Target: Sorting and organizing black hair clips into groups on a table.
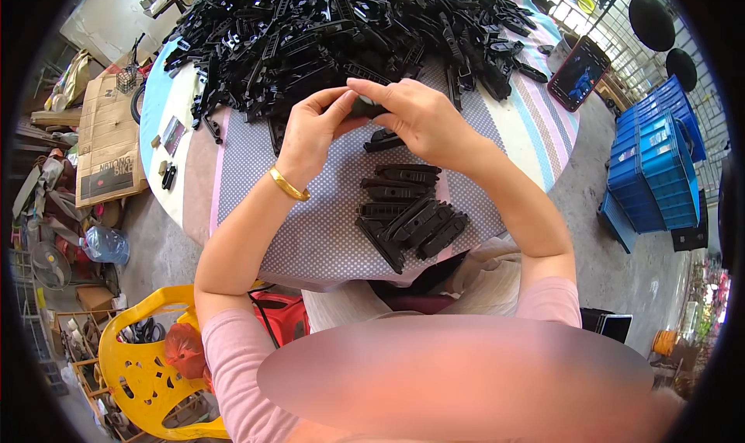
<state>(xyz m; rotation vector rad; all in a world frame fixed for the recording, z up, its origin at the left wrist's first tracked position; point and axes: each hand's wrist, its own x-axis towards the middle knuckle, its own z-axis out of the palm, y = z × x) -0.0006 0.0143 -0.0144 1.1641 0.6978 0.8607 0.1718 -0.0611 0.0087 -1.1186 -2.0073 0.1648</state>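
Observation:
Both hands meet over the table, just in front of a heap of black plastic parts (310, 35). Between them is one black plastic part (366, 107), mostly covered by fingers. My left hand (310, 128) has its thumb and fingers closed on one end; a gold bangle (289, 184) circles that wrist. My right hand (423, 121) pinches the other end, with the index finger along its top. Nearer to me lies a small group of long black parts (403, 210), some side by side and some overlapping at an angle.
A patterned cloth (310, 237) covers the round table. A phone (579, 73) stands at its right edge. Blue crates (652, 171) are stacked on the right. A yellow plastic chair (128, 365) stands at lower left, and a cardboard sheet (109, 140) leans at far left.

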